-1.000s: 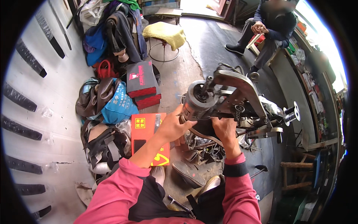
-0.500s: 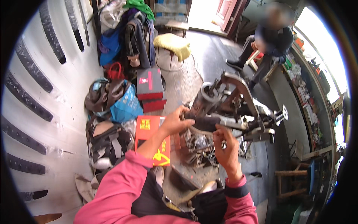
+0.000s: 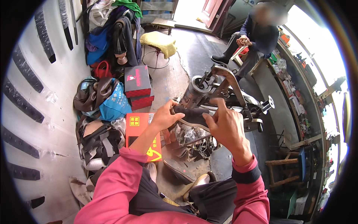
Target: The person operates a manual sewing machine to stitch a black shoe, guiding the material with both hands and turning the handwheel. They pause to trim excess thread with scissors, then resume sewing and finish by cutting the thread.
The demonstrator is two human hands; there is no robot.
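A dark shoe [image 3: 192, 115] with a pale sole edge lies sideways against the arm of a hand-cranked shoe-stitching machine [image 3: 238, 85]. My left hand [image 3: 165, 116] is closed around the shoe's left end, thumb along its upper. At the right end is my right hand [image 3: 232, 128], its thumb close to or touching the shoe. The index finger is raised apart from that thumb, towards the machine; the remaining fingers are partly hidden. Just behind the shoe stands the machine's round metal head [image 3: 195, 89]. The machine hides the shoe's far side.
Under the machine sit scraps and clear plastic bags [image 3: 190, 135]. Left are an orange shoe box [image 3: 140, 125], dark boxes [image 3: 138, 84], and a blue bag [image 3: 115, 102]. A loose shoe [image 3: 179, 170] lies by my feet. A seated person [image 3: 257, 35] is beyond, near a cluttered shelf [image 3: 294, 93].
My right thumb and index finger have moved apart from a pinch, the index lifting towards the machine. My left hand keeps its hold on the shoe. The whole view has shifted slightly.
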